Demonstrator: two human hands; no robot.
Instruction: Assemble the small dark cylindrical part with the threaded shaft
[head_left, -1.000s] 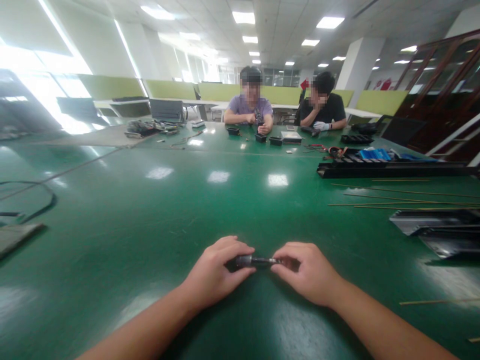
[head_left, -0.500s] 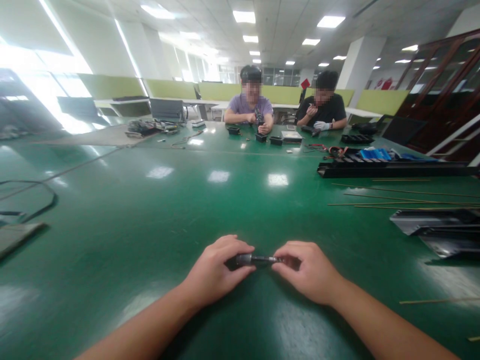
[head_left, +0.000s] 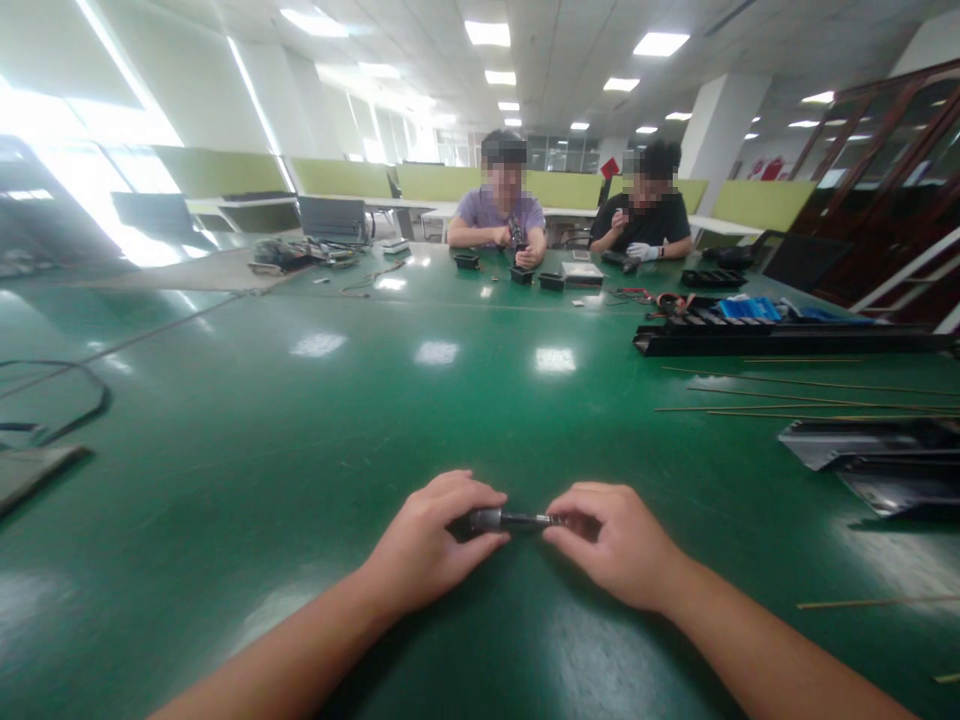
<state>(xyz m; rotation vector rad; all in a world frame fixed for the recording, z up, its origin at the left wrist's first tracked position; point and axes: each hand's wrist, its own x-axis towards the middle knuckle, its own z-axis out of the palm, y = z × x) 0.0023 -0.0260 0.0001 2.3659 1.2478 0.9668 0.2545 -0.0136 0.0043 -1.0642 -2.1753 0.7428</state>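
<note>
Only the person in the black shirt [head_left: 679,215] has clearly moved over the last 1 second: the bare hand, earlier propped against the head, now sits lower, in front of the chin. Both of the wearer's hands and the 1 black rod between them match the earlier view.

Nearest, the left hand [head_left: 431,540] pinches the rod's thick end between thumb and fingers; the right hand [head_left: 615,545] pinches its thin end. The black rod [head_left: 521,519] lies crosswise, level, its bare middle showing between the 2 hands; whether it touches the green table [head_left: 337,420] I cannot tell.

At the right edge lie 2 yellow sticks [head_left: 877,602], then 2 dark metal channels [head_left: 862,440]. At the left edge are 1 flat board [head_left: 37,475] and 1 loop of dark cable [head_left: 101,400]. Beyond the channels lie 5 more sticks, then 1 long black channel [head_left: 787,341] with blue pieces [head_left: 750,308] behind it.

Farther off are 3 small black boxes [head_left: 552,283] and 1 white box [head_left: 583,273]. Behind them sit 2 people: the person in the purple shirt [head_left: 476,212] holds a dark tool [head_left: 516,233] over the middle black box; the other wears 1 white glove [head_left: 646,251].
</note>
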